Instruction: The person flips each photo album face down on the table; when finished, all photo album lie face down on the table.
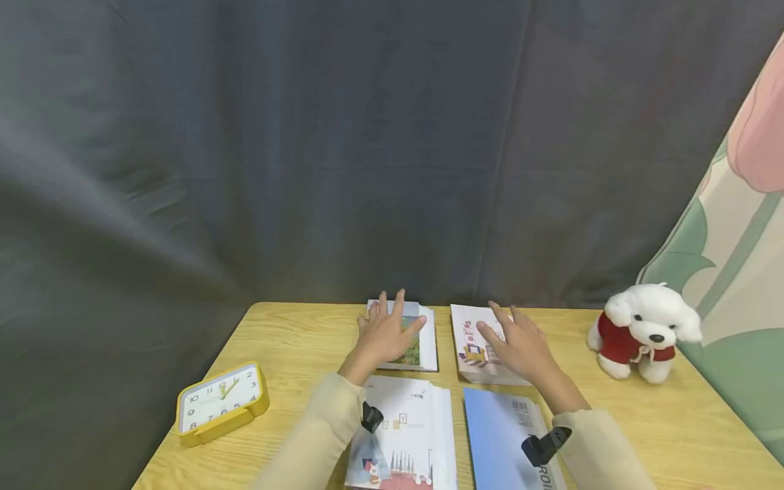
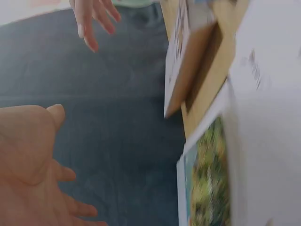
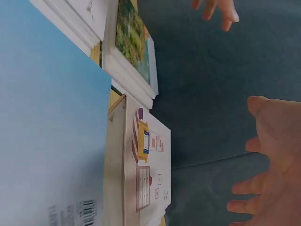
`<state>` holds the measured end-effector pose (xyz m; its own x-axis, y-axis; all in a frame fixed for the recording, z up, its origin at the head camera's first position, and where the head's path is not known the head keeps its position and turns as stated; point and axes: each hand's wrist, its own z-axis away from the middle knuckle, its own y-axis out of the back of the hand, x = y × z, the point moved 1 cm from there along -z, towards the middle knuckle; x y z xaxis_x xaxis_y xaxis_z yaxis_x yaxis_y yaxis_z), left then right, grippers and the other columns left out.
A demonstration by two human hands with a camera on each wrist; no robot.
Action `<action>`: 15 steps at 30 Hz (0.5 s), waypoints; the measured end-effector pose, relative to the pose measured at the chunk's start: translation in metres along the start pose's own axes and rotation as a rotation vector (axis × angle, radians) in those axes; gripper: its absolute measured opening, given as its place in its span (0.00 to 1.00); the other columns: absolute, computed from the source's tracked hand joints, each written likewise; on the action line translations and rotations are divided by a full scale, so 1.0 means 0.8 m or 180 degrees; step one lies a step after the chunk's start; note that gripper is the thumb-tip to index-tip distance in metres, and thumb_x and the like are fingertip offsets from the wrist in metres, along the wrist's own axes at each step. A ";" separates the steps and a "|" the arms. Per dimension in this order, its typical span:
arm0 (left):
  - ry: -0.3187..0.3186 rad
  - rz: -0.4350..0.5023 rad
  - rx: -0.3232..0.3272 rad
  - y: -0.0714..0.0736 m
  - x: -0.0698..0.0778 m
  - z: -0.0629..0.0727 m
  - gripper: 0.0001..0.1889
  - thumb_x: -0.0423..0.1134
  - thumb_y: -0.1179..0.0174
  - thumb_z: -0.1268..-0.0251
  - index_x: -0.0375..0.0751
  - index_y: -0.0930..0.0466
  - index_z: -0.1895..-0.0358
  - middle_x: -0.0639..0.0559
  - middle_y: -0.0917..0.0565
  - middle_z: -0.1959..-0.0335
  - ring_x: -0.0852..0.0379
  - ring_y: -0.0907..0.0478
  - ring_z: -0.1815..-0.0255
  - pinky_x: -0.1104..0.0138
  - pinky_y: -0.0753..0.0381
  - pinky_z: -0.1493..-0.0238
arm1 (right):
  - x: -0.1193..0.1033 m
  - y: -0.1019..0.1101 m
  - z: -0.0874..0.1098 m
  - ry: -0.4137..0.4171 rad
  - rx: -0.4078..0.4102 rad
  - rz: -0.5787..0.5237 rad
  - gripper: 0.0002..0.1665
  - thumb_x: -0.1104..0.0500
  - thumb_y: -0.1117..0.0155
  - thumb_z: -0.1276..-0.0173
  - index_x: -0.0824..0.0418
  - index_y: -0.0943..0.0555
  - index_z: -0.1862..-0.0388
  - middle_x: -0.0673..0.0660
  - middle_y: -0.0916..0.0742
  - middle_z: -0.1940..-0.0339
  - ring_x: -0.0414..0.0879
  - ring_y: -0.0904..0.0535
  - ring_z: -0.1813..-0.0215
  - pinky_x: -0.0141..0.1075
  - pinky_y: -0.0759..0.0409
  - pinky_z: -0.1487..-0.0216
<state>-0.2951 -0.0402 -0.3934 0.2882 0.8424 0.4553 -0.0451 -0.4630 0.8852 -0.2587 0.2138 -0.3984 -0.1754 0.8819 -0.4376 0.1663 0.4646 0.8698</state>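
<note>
My left hand [image 1: 381, 339], fingers spread, hovers above a book with a green-and-yellow landscape picture [image 1: 413, 348] at the back of the table. To its right, my right hand [image 1: 525, 348] hangs with fingers apart over a thick white book with small drawings [image 1: 476, 354]. Both wrist views show a gap between each hand and the books, and neither holds anything. Nearer me, below the left forearm, lies a white illustrated book [image 1: 401, 408]. A blue-covered book [image 1: 495, 429] is beside it, partly hidden by the right wrist.
A yellow alarm clock [image 1: 220, 401] lies tilted back at the table's left. On the right sits a white plush dog [image 1: 652, 323] in a red top. Behind the wooden table [image 1: 306, 340] hangs a dark curtain [image 1: 367, 150], with a flower-patterned panel [image 1: 747, 272] at far right.
</note>
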 end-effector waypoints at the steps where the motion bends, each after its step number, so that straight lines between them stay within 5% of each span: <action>1: -0.0028 0.0048 -0.0001 -0.005 0.003 0.006 0.43 0.68 0.61 0.27 0.50 0.59 0.18 0.33 0.57 0.21 0.31 0.57 0.23 0.32 0.57 0.31 | 0.000 0.001 0.007 0.0026 0.0014 0.0007 0.41 0.39 0.54 0.22 0.68 0.39 0.24 0.82 0.38 0.29 0.80 0.44 0.30 0.74 0.47 0.36; 8: -0.0193 0.0441 -0.0185 -0.053 0.030 0.060 0.48 0.71 0.63 0.29 0.37 0.60 0.20 0.33 0.54 0.21 0.33 0.55 0.23 0.38 0.51 0.29 | 0.009 -0.001 0.057 0.0013 0.0022 0.0102 0.39 0.40 0.50 0.23 0.67 0.35 0.26 0.84 0.34 0.33 0.81 0.37 0.35 0.74 0.39 0.41; 15: -0.0316 0.0689 -0.0618 -0.089 0.053 0.115 0.52 0.72 0.57 0.32 0.31 0.57 0.21 0.34 0.51 0.21 0.36 0.53 0.23 0.40 0.49 0.28 | 0.029 -0.017 0.099 -0.0121 -0.0127 -0.0019 0.39 0.41 0.50 0.22 0.68 0.33 0.27 0.86 0.33 0.35 0.83 0.36 0.38 0.76 0.36 0.46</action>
<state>-0.1914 0.0030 -0.4460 0.3434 0.6945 0.6323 -0.2949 -0.5594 0.7747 -0.1879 0.2346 -0.4386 -0.1392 0.8820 -0.4503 0.1264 0.4668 0.8753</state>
